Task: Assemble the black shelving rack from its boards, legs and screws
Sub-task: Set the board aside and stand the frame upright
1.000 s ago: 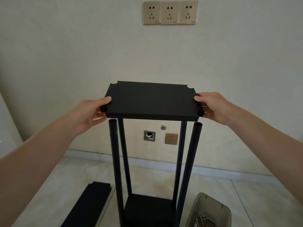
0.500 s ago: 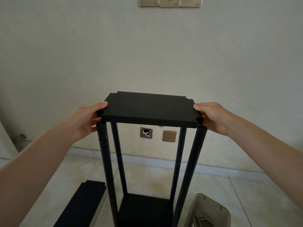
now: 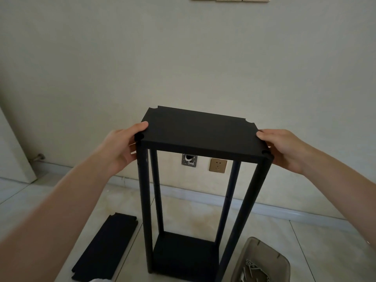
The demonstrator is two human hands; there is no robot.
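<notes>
Two hands clasp the top board (image 3: 200, 131) by its short ends: the left hand (image 3: 120, 147) with its thumb on top, the right hand (image 3: 284, 148) likewise. Beneath the board stand four black legs (image 3: 144, 200), rising from a bottom board (image 3: 184, 253). Left of the legs a spare board (image 3: 105, 247) lies on the floor; right of them, a bin (image 3: 262, 259) holds screws (image 3: 251, 268).

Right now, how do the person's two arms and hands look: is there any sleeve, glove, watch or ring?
Both forearms are bare as far as the frame shows, with no sleeve in view. The left hand and the right hand wear no gloves. No watch, bracelet or ring is visible on either.
</notes>
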